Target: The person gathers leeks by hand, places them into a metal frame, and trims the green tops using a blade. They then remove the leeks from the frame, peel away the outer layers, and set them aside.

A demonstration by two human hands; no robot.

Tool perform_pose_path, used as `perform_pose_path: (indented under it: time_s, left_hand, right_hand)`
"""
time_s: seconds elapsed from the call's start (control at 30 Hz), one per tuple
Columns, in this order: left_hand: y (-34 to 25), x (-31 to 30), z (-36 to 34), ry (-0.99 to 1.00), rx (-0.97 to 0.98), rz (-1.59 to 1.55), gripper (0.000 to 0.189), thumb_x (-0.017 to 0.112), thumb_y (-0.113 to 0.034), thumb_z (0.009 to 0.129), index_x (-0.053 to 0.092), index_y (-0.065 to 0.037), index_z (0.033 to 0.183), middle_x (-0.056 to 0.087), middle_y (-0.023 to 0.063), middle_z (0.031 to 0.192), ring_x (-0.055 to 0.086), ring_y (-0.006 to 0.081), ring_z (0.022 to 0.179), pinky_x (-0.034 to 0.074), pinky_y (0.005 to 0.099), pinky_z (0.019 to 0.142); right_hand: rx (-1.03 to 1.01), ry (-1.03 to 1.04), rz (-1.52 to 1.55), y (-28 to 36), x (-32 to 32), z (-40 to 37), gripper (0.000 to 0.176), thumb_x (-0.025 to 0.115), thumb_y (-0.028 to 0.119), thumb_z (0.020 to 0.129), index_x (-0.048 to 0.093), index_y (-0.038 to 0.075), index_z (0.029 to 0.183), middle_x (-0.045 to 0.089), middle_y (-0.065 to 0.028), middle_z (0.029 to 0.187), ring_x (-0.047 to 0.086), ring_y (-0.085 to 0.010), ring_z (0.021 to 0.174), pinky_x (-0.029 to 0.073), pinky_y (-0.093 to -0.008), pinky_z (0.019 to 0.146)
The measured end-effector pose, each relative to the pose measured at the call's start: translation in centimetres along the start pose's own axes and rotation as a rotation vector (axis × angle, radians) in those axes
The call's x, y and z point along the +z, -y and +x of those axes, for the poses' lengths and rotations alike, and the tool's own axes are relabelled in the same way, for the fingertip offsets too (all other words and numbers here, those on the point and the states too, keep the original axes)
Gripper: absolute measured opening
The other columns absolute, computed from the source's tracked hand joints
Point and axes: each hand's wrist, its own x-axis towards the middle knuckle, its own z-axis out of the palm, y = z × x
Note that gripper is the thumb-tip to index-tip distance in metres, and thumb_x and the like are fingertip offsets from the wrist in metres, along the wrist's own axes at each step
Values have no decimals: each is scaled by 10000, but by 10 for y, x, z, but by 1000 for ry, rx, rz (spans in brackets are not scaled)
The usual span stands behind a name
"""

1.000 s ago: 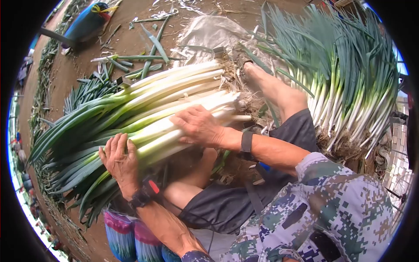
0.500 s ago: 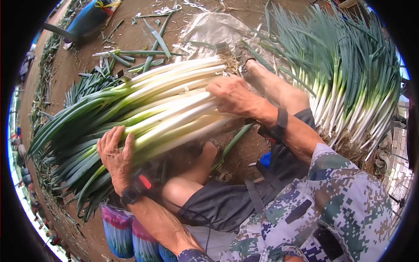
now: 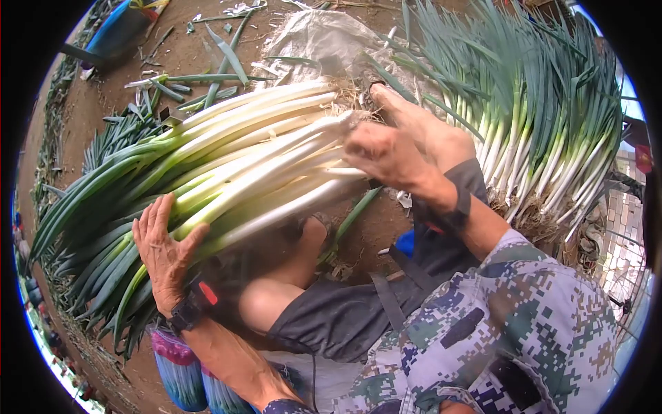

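Note:
A large bundle of long white-stemmed green onions [image 3: 255, 165] lies in front of me, green leaves to the left and rooted ends to the right. My left hand [image 3: 163, 245] rests on its near side where white turns green, with fingers spread. At the root end is my right hand [image 3: 383, 148], blurred by motion, its fingers curled beside the stem ends. Whatever it may hold is too blurred to make out. Both wrists wear dark bands.
Another big pile of green onions [image 3: 524, 117] stands at the right, roots down. A pale sack [image 3: 331, 41] lies on the soil beyond my foot. Loose leaves litter the ground. Bagged bundles [image 3: 178, 372] are at the lower left, and a blue bundle [image 3: 117, 34] at the upper left.
My right hand has moved toward the root ends, off the white stems it was touching. The left hand's fingers are spread wider. The whole view has shifted slightly.

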Motion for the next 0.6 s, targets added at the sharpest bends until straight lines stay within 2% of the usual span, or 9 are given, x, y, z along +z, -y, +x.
perform_pose_path:
  time_s: [0.03,0.13,0.17,0.27,0.3,0.37,0.47,0.5,0.6]
  left_hand:
    - [-3,-3,-1,52,12,15,797,853,-380,667,584,-113,1368,597,129,1373,505,318,1314,297,446,1174]
    - [-20,-7,3,92,-74,57,770,845,-258,641,589,-115,1354,606,125,1345,511,321,1303,300,455,1174]
    - [-24,-4,5,38,-67,32,689,807,-165,639,619,-119,1300,633,115,1273,535,324,1254,344,445,1141]
    - [-27,-5,9,21,-98,-39,611,773,-137,641,651,-122,1239,655,100,1201,558,324,1191,399,432,1085]
    - [-23,-6,9,0,-81,-68,542,738,-110,645,672,-115,1183,665,89,1143,576,324,1130,437,426,1025]
    - [-20,-11,12,-28,-80,-89,531,729,-98,646,674,-111,1175,663,88,1124,581,323,1107,440,424,1013]
    - [-18,-19,14,-97,-74,-113,519,705,-69,644,675,-106,1160,654,83,1089,587,319,1063,441,418,995]
    - [-19,-21,15,-106,-75,-126,522,701,-66,641,675,-106,1160,653,82,1087,586,318,1062,442,417,995]
    - [-16,-24,15,-72,-53,-119,550,693,-57,617,674,-106,1165,654,78,1098,586,313,1068,446,421,991]
  right_hand:
    - [59,73,-20,4,-3,-14,166,752,232,827,701,128,946,638,-46,937,630,-287,967,545,-415,779]
    - [48,118,-181,-4,21,-40,173,752,217,810,700,136,953,629,-49,934,624,-283,952,546,-416,779]
    - [34,90,-178,-6,27,-42,164,746,196,804,700,134,949,625,-48,933,616,-278,954,542,-418,785]
    - [21,34,-132,-6,23,-37,174,739,182,812,706,133,977,615,-52,962,600,-279,984,535,-420,803]
    - [18,11,-159,-6,19,-31,173,733,181,823,709,135,988,611,-53,971,595,-280,991,532,-417,809]
    - [19,-34,-215,-8,11,-22,171,720,179,843,713,139,1009,602,-55,990,584,-281,1004,526,-412,820]
    - [32,-117,-65,-19,22,-4,151,713,203,864,721,144,1003,585,-59,1010,569,-288,1036,517,-412,807]
    - [37,-135,-111,-22,35,1,135,704,206,882,721,141,1000,620,-90,1027,598,-282,1006,514,-418,814]
    - [251,281,40,-27,57,28,194,678,247,913,702,112,1049,658,-130,1079,627,-277,1030,501,-427,860]
